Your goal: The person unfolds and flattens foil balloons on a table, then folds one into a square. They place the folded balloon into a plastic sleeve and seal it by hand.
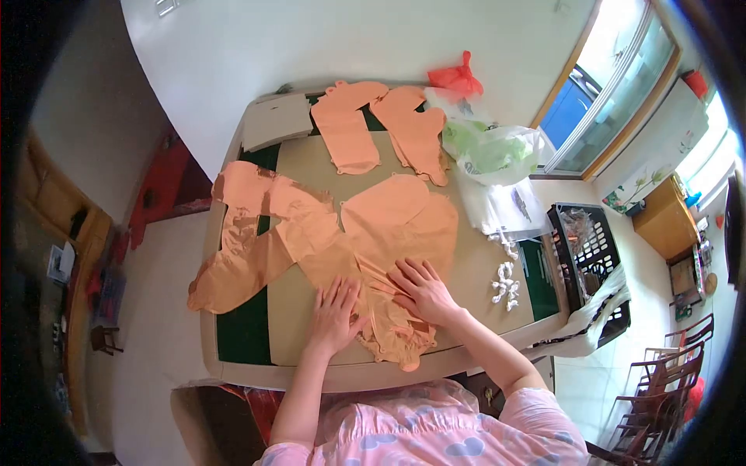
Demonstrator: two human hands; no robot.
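Note:
Flat, uninflated copper-coloured foil balloons [400,221] cover the middle of the table in the head view. My left hand [336,317] lies palm down with fingers apart, at the left edge of the crumpled near part of the foil. My right hand [423,291] is spread flat on the same piece, a little farther right. Between and below the hands, the foil is wrinkled and shiny. Another foil section [252,264] stretches out to the left. Neither hand has its fingers wrapped round anything.
More foil balloons [350,140] lie at the back, beside a stack of pale flat sheets [277,122]. A red plastic bag [457,79], a green-and-clear bag [497,151] and knotted white pieces [505,287] are on the right. A black crate [610,241] stands beyond the table's right edge.

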